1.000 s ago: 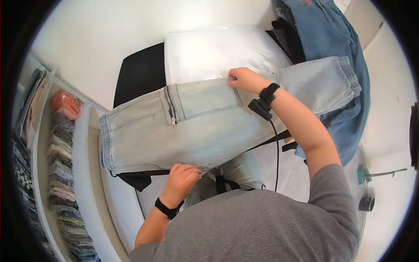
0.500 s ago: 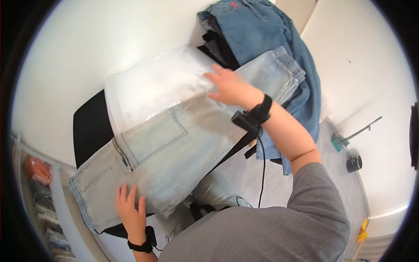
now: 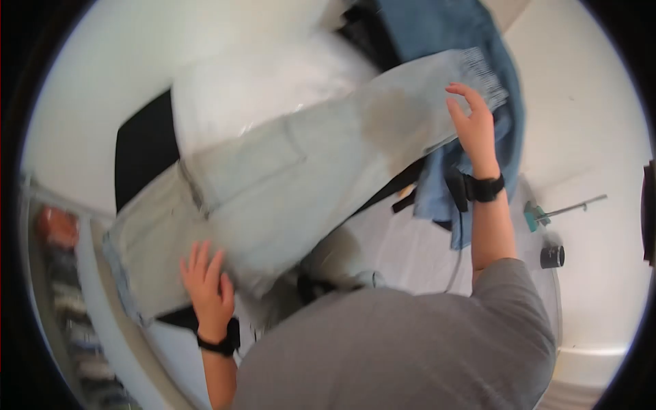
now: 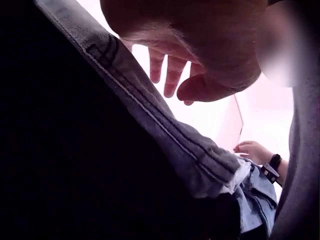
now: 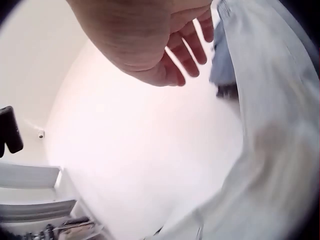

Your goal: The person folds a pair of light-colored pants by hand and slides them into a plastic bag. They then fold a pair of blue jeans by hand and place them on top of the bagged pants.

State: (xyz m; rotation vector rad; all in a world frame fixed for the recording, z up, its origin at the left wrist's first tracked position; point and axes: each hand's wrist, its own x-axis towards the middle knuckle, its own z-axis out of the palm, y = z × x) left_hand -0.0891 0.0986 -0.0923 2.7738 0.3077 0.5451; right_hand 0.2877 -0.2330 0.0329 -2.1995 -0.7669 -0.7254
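Note:
Pale-wash jeans [image 3: 253, 198] lie lengthwise across the surface in the head view, with an elastic waistband at the left and a gathered cuff [image 3: 486, 75] at the right. A zip [image 3: 193, 190] runs down beside the patch pocket on the leg. Over the lower waist end is my left hand [image 3: 208, 290], fingers spread and holding nothing. My right hand [image 3: 473, 130] hovers by the cuff end, fingers loosely bent and apart. In the right wrist view that hand [image 5: 155, 45] shows bare fingers beside the denim leg [image 5: 270, 100]. The left wrist view shows the stitched edge [image 4: 160, 125] below the left fingers.
White plastic-wrapped material [image 3: 260, 96] lies behind the jeans, with a black surface [image 3: 145, 150] at its left. Darker blue jeans [image 3: 437, 27] hang at the right. Shelves of bagged clothes [image 3: 68, 273] stand at lower left. A black cup-like container [image 3: 552, 256] sits on the floor at right.
My right hand has let go of the jeans' upper edge and moved right to the cuff end. My left hand has released the lower edge and spread open nearer the waist. The head view has turned.

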